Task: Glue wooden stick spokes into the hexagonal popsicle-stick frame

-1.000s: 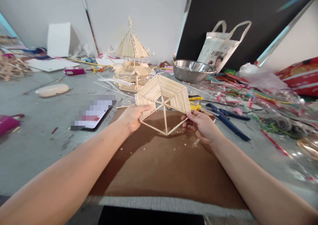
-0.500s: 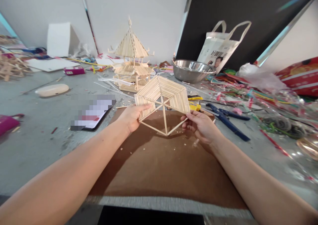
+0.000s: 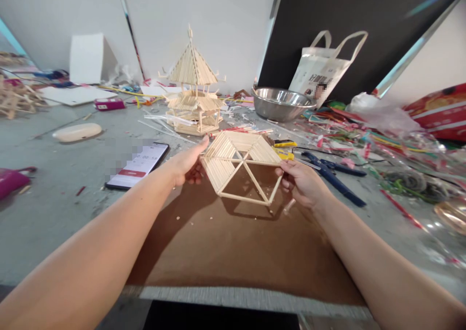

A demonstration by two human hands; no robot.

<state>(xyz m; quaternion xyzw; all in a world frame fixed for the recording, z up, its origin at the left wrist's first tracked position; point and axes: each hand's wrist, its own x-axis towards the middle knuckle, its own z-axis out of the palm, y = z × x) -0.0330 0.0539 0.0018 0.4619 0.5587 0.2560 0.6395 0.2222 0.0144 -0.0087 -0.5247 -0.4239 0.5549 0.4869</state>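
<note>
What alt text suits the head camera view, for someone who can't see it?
A right hand grips a partly slatted hexagonal stick frame over a brown mat, a left hand at its opposite corner. Behind stands a tiered stick tower; a phone lies left.

A stainless-steel bowl (image 3: 282, 109) sits on the grey tabletop (image 3: 61, 174) before a white tote bag (image 3: 318, 70) and black panel (image 3: 349, 9). Leftward, a smartphone (image 3: 147, 161) lies near a cream oval case (image 3: 77, 133); red packaging (image 3: 442, 114) bulges far right.
</note>
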